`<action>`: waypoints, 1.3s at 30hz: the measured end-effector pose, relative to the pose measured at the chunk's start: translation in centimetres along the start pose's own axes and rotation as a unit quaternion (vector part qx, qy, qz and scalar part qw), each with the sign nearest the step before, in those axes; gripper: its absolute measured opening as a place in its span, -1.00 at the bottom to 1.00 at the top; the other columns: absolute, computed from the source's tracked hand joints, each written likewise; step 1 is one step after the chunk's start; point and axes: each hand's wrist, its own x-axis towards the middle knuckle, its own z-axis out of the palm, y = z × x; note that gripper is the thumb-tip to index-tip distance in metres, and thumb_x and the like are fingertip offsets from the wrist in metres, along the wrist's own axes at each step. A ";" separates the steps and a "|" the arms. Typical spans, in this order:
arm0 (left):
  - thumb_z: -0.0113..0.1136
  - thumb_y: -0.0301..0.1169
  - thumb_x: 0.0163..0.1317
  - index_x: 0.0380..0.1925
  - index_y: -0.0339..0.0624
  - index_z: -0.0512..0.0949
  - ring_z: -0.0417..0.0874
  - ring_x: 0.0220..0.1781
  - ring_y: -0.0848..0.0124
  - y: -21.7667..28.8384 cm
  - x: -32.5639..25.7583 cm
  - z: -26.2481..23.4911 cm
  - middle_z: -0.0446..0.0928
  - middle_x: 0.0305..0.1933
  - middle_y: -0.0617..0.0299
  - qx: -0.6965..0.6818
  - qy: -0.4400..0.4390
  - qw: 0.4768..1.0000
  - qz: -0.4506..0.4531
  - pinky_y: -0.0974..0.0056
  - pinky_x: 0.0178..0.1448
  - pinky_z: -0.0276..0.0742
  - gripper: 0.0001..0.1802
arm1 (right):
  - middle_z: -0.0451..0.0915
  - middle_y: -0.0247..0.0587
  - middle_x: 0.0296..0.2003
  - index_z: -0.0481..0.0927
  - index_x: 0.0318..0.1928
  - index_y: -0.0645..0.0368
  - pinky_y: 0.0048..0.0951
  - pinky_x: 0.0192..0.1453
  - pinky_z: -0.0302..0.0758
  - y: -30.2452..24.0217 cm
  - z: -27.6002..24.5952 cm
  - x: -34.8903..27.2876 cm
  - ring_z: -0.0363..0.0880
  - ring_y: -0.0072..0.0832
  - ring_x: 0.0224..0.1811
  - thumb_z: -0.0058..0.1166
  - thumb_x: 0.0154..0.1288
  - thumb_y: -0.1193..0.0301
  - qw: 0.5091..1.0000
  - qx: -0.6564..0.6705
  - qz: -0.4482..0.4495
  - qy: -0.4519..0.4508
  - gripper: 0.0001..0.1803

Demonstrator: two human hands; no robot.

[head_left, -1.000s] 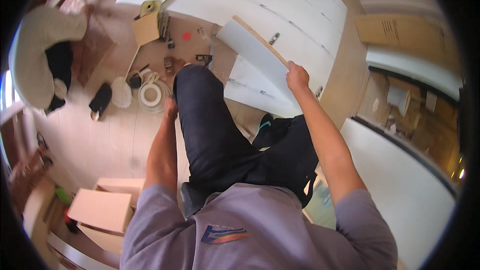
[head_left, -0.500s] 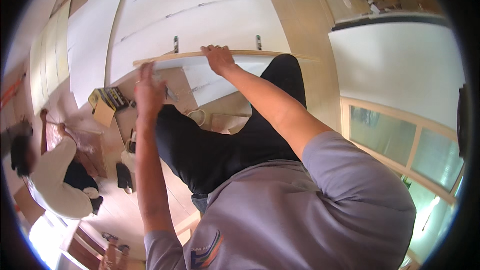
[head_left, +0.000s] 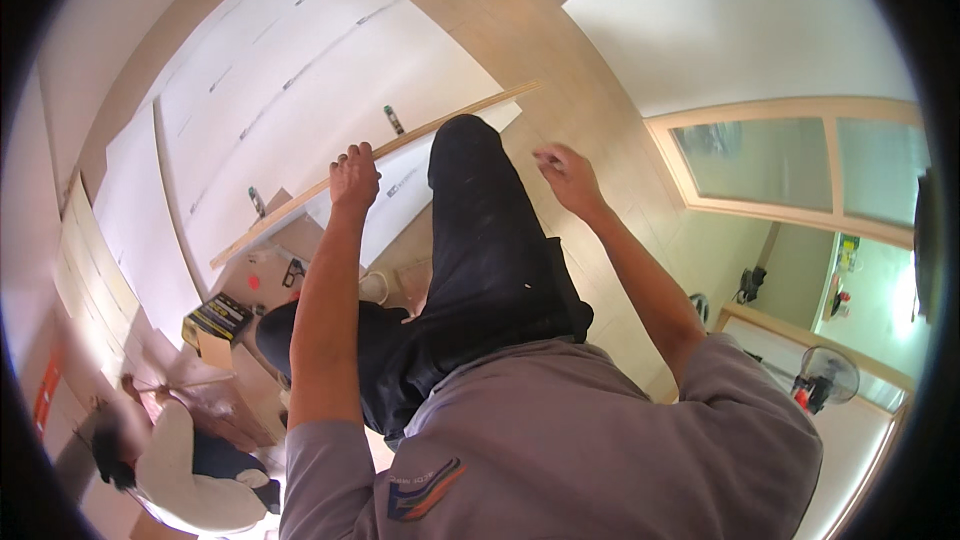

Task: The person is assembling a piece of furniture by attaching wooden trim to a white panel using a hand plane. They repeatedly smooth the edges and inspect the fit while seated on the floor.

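A thin white board (head_left: 397, 147) with a bare wood edge stands on its side before my knees, its top edge slanting up to the right. My left hand (head_left: 355, 177) is closed over that edge near its middle. Two metal hinges, one upper (head_left: 393, 120) and one lower (head_left: 256, 202), stick out along its far side. To the right of my knee, my right hand (head_left: 567, 178) is in the air, away from the board. Its fingers are slightly blurred and loosely bent, apart from the thumb, with nothing visible in them.
Large white panels (head_left: 300, 70) with dark marks lie beyond the board. A black and yellow box (head_left: 217, 320) stands at the left, near a crouching co-worker (head_left: 190, 460). A wood-framed glass door (head_left: 755, 165) and a small fan (head_left: 826, 380) are at the right.
My right hand has let go of the board's edge and moved right. My left hand, blurred near the board's left end before, now grips its middle. The view has turned, and the board looks more slanted.
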 end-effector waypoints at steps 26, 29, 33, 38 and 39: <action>0.30 -0.49 0.44 0.00 -0.40 0.67 0.69 -0.03 0.45 -3.4 -20.3 -52.2 0.74 -0.05 0.20 -0.340 0.379 0.859 0.054 0.33 0.18 0.56 -0.77 | 0.26 -0.03 0.60 0.13 0.64 0.19 0.09 0.67 0.10 -24.0 1.1 12.1 0.23 -0.13 0.60 -0.34 0.53 -0.46 0.595 0.793 -0.021 -0.127 0.08; 0.25 -0.46 0.48 0.00 -0.36 0.68 0.68 -0.06 0.46 -9.3 -22.6 -55.5 0.73 -0.07 0.21 -0.426 0.417 0.800 0.070 0.34 0.14 0.57 -0.79 | 0.36 -0.10 0.53 0.18 0.62 0.19 -0.09 0.65 0.14 -34.2 -6.9 9.5 0.27 -0.23 0.56 -0.16 0.59 -0.31 0.576 0.804 -0.143 -0.040 -0.05; 0.17 -0.25 0.53 -0.08 -0.18 0.64 0.61 -0.09 0.47 -18.5 -21.3 -53.8 0.63 -0.13 0.31 -0.522 0.529 0.663 0.083 0.27 0.09 0.59 -0.77 | 0.66 -0.18 0.10 0.45 0.34 0.26 -0.31 0.29 0.46 -42.4 -13.1 9.9 0.56 -0.42 0.18 0.27 0.53 0.09 0.740 0.607 -0.288 0.033 -0.38; 0.11 -0.09 0.59 -0.06 -0.02 0.59 0.50 0.09 0.45 -26.6 -21.2 -46.6 0.53 -0.05 0.40 -0.653 0.560 0.503 0.088 0.24 0.35 0.38 -0.73 | 0.62 -0.28 -0.35 0.57 0.08 0.30 -0.39 -0.18 0.51 -53.1 -17.3 6.5 0.54 -0.52 -0.30 0.39 0.43 0.11 0.813 0.415 -0.400 0.082 -0.48; 0.08 -0.08 0.61 -0.09 0.01 0.59 0.49 0.02 0.48 -26.6 -21.5 -44.6 0.53 -0.08 0.43 -0.625 0.561 0.536 0.090 0.23 0.26 0.41 -0.73 | 0.58 -0.34 -0.36 0.58 0.05 0.30 -0.46 -0.19 0.49 -54.6 -17.4 5.7 0.48 -0.59 -0.31 0.42 0.41 0.08 0.814 0.386 -0.424 0.092 -0.46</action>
